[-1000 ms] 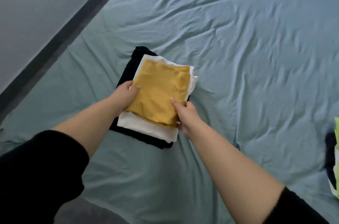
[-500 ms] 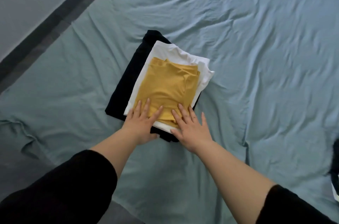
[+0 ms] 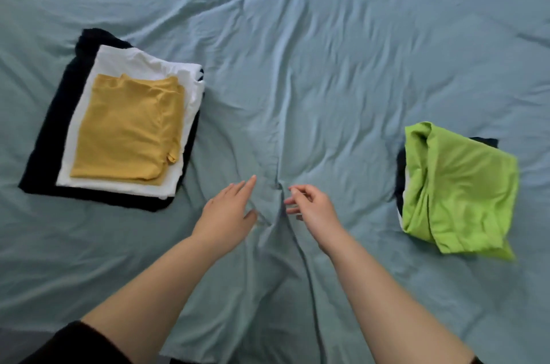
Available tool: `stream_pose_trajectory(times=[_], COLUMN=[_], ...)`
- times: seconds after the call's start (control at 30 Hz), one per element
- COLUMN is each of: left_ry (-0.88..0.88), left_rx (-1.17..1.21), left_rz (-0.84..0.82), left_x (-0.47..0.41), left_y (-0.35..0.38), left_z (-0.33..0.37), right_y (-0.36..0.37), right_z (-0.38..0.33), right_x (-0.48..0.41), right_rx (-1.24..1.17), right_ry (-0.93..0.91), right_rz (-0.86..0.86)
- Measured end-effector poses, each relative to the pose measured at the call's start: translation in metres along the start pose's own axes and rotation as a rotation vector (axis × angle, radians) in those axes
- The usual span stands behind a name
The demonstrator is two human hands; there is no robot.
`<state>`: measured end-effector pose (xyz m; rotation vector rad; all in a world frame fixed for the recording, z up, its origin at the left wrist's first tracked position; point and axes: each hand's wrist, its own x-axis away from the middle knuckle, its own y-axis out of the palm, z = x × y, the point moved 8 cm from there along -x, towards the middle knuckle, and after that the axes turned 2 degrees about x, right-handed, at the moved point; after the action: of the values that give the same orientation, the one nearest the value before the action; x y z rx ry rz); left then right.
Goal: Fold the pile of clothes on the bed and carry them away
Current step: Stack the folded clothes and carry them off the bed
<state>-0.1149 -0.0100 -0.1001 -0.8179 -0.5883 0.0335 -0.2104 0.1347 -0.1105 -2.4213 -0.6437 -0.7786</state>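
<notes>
A folded stack lies on the bed at the left: a mustard-yellow garment on top of a white one, on top of a black one. At the right sits a loose heap with a lime-green garment over dark cloth. My left hand hovers over the sheet in the middle, fingers straight, holding nothing. My right hand is beside it, fingers loosely curled, empty. Both hands are apart from either pile.
The wrinkled teal bed sheet fills the whole view. A long crease runs from between my hands toward the near edge. My black sleeve shows at the bottom left.
Both hands have lifted off the yellow garment and moved right, away from the stack. My view has turned right, so the lime-green heap now shows fully.
</notes>
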Motion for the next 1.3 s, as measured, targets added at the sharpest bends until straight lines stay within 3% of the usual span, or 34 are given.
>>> stream_pose_trajectory(times=[0.2, 0.33, 0.43, 0.53, 0.6, 0.67, 0.77, 0.93, 1.03, 1.17, 1.3], left_ry=[0.086, 0.051, -0.043, -0.266, -0.419, -0.514, -0.594, -0.676, -0.646, -0.456, -0.471], left_rx=[0.027, 0.149, 0.365, 0.657, 0.725, 0.726, 0.634, 0.639, 0.689, 0.813, 0.856], left_rz=[-0.108, -0.136, -0.089, -0.087, -0.107, -0.09, 0.01, 0.119, 0.106, 0.091, -0.032], left_x=[-0.029, -0.054, -0.077, -0.097, -0.108, -0.12, -0.141, -0.179, -0.19, -0.181, -0.12], left_y=[0.084, 0.142, 0.173, 0.201, 0.221, 0.233, 0.239, 0.245, 0.253, 0.248, 0.255], left_z=[0.137, 0.225, 0.279, 0.309, 0.318, 0.32, 0.315, 0.303, 0.298, 0.312, 0.31], right_y=[-0.178, -0.288, -0.366, -0.433, -0.462, -0.469, -0.458, -0.461, -0.462, -0.457, -0.432], right_z=[0.057, 0.095, 0.12, 0.142, 0.158, 0.181, 0.207, 0.219, 0.225, 0.223, 0.247], right_x=[0.014, 0.021, 0.014, 0.0, -0.014, -0.033, -0.066, -0.11, -0.117, -0.101, -0.043], right_rx=[-0.065, -0.042, 0.017, 0.211, 0.306, 0.28, 0.028, -0.189, -0.187, -0.201, -0.272], right_ry=[0.006, -0.043, -0.065, -0.063, -0.015, 0.1, 0.202, 0.236, 0.222, 0.202, 0.295], right_rz=[0.149, 0.197, 0.281, 0.482, 0.551, 0.477, 0.319, 0.3, 0.321, 0.358, 0.306])
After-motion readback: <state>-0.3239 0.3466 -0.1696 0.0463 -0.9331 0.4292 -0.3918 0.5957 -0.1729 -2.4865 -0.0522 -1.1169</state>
